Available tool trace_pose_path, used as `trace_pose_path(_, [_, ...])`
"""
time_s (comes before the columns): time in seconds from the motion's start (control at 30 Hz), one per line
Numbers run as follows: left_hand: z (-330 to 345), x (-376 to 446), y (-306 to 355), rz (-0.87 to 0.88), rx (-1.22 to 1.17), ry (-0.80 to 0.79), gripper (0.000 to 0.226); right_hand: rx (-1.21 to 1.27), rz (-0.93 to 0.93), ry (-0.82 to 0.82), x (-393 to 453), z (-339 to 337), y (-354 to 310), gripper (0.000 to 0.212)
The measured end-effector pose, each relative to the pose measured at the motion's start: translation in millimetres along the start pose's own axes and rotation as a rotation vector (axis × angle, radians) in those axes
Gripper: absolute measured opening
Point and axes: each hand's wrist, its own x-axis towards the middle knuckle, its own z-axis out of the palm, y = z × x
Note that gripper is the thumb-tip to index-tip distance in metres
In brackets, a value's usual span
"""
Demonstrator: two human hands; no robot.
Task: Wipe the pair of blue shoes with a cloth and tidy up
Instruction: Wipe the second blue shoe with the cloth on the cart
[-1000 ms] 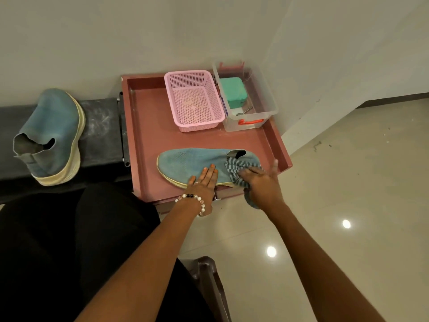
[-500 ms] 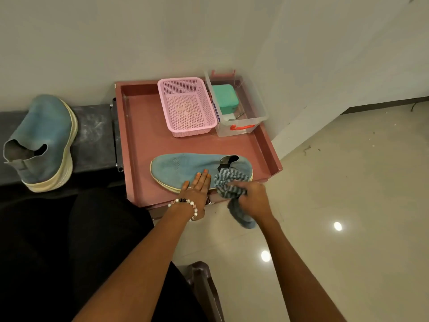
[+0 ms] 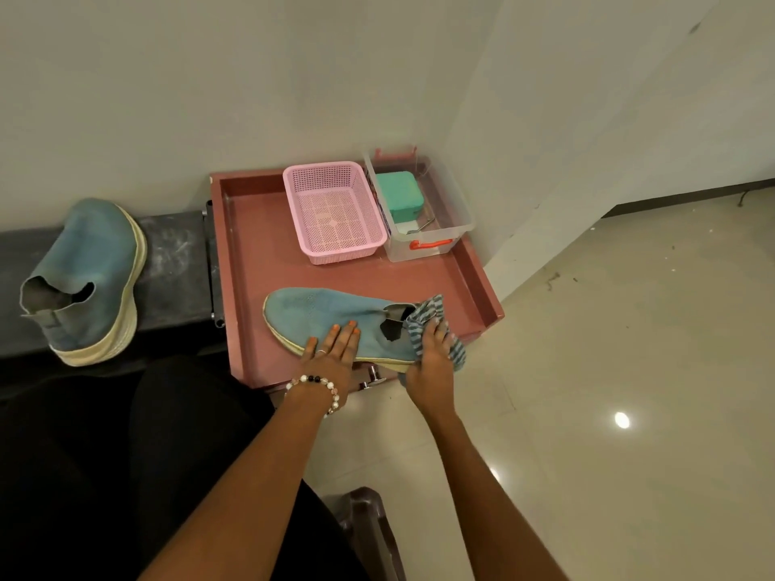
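One blue shoe (image 3: 318,314) lies on its side on the red tray (image 3: 260,262), toe to the left. My left hand (image 3: 333,350) presses flat on its middle with straight fingers. My right hand (image 3: 432,356) holds a striped blue-grey cloth (image 3: 427,314) against the heel end of that shoe, next to its opening. The other blue shoe (image 3: 90,272) stands on the dark bench (image 3: 176,266) at the left, apart from both hands.
A pink mesh basket (image 3: 333,211) and a clear plastic box (image 3: 423,211) holding a green block (image 3: 398,195) stand at the tray's far edge against the wall. Shiny tiled floor (image 3: 608,371) spreads to the right. My dark-clad lap fills the lower left.
My right hand with the cloth has moved from the shoe's near side up to the heel end. My left hand stays pressed on the shoe. The camera has shifted slightly.
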Motion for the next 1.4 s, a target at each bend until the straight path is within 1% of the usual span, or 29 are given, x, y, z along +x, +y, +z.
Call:
trace_pose_path(0.1, [-8.2, -3.2, -4.8, -0.032, 0.019, -0.044, 0.071, 0.185, -0.118, -0.007, -24.2, -13.2, 7.6, 0.070])
trace_pose_path(0.17, [-16.6, -2.7, -5.1, -0.059, -0.002, -0.068, 0.069, 0.380, -0.072, 0.019, -32.2, -27.6, 21.3, 0.057])
trace_pose_path(0.2, [-22.3, -3.9, -4.2, -0.067, -0.012, -0.049, 0.069, 0.496, 0.008, 0.076, -34.2, -34.2, 25.6, 0.052])
trace_pose_path(0.23, [-26.5, -4.8, -4.0, -0.064, -0.012, 0.008, 0.062, 0.614, 0.116, 0.158, -34.0, -39.1, 28.4, 0.050])
trace_pose_path(0.27, [-31.4, -7.3, -3.3, -0.057, -0.020, 0.079, 0.052, 0.699, 0.231, 0.267, -32.5, -43.3, 29.3, 0.048])
trace_pose_path(0.3, [-36.8, -10.4, -1.5, -0.048, -0.046, 0.132, 0.047, 0.752, 0.324, 0.384, -30.7, -47.3, 27.4, 0.045])
trace_pose_path(0.33, [-41.2, -12.5, 0.8, -0.032, -0.077, 0.186, 0.047, 0.768, 0.395, 0.487, -28.6, -50.4, 23.8, 0.042])
trace_pose_path(0.37, [-42.1, -11.6, 3.2, 0.004, -0.109, 0.225, 0.048, 0.768, 0.431, 0.552, -26.4, -52.4, 18.8, 0.039])
trace_pose_path(0.4, [-42.8, -10.7, 6.3, 0.055, -0.129, 0.245, 0.048, 0.748, 0.443, 0.571, -23.9, -51.3, 14.1, 0.038])
trace_pose_path(0.43, [-39.9, -9.5, 9.1, 0.119, -0.120, 0.253, 0.047, 0.711, 0.438, 0.543, -22.2, -48.1, 9.1, 0.037])
trace_pose_path(0.5, [-27.7, -4.3, 12.5, 0.211, -0.037, 0.220, 0.059, 0.596, 0.399, 0.391, -21.2, -31.7, 0.2, 0.033])
trace_pose_path(0.53, [-21.4, -3.2, 12.5, 0.211, 0.002, 0.162, 0.065, 0.528, 0.360, 0.295, -23.4, -20.5, -4.8, 0.032])
trace_pose_path(0.6, [-10.1, -0.7, 8.9, 0.168, 0.054, 0.071, 0.065, 0.435, 0.243, 0.181, -32.4, 2.2, -11.7, 0.045])
trace_pose_path(0.63, [-6.3, 0.1, 7.4, 0.151, 0.065, 0.045, 0.062, 0.442, 0.217, 0.172, -36.3, 10.7, -12.3, 0.051])
trace_pose_path(0.67, [-4.7, 0.3, 6.3, 0.134, 0.066, 0.036, 0.061, 0.482, 0.226, 0.176, -39.9, 13.4, -13.2, 0.052])
trace_pose_path(0.8, [-5.7, 4.2, 8.6, 0.100, 0.011, 0.058, 0.063, 0.635, 0.306, 0.191, -40.6, 7.4, -5.4, 0.040])
trace_pose_path(0.93, [-8.8, 4.8, 8.7, 0.089, -0.056, 0.073, 0.068, 0.717, 0.322, 0.329, -39.5, -2.0, -9.3, 0.037])
trace_pose_path(0.97, [-10.7, 3.5, 6.4, 0.091, -0.075, 0.074, 0.068, 0.681, 0.281, 0.391, -43.4, -4.5, -11.9, 0.034])
trace_pose_path(1.0, [-13.5, 1.9, 3.2, 0.084, -0.098, 0.071, 0.067, 0.605, 0.198, 0.449, -48.6, -7.5, -15.2, 0.032])
trace_pose_path(1.03, [-16.0, 0.1, -0.6, 0.070, -0.120, 0.064, 0.067, 0.492, 0.080, 0.481, -52.7, -6.9, -16.5, 0.035])
trace_pose_path(1.07, [-17.2, -1.5, -4.9, 0.053, -0.131, 0.048, 0.068, 0.354, -0.046, 0.459, -55.8, -1.7, -17.4, 0.044])
trace_pose_path(1.1, [-17.3, -2.7, -8.7, 0.042, -0.127, 0.017, 0.070, 0.204, -0.156, 0.372, -58.5, 4.6, -19.7, 0.053])
trace_pose_path(1.13, [-16.2, -3.5, -10.6, 0.036, -0.116, -0.027, 0.071, 0.049, -0.244, 0.249, -59.4, 12.1, -20.9, 0.061])
trace_pose_path(1.2, [-13.2, -6.5, -10.6, 0.022, -0.079, -0.100, 0.073, -0.207, -0.363, 0.049, -56.4, 24.9, -19.5, 0.068])
trace_pose_path(1.27, [-11.0, -6.4, -8.4, 0.001, -0.040, -0.113, 0.070, -0.320, -0.398, -0.076, -47.5, 25.5, -15.0, 0.070])
trace_pose_path(1.33, [-9.3, -3.9, -7.9, -0.026, -0.022, -0.088, 0.064, -0.369, -0.450, -0.182, -39.2, 14.3, -6.7, 0.070])
trace_pose_path(1.4, [-8.4, -1.2, -7.7, -0.034, -0.004, -0.081, 0.061, -0.487, -0.511, -0.271, -30.5, -4.4, 2.6, 0.064])
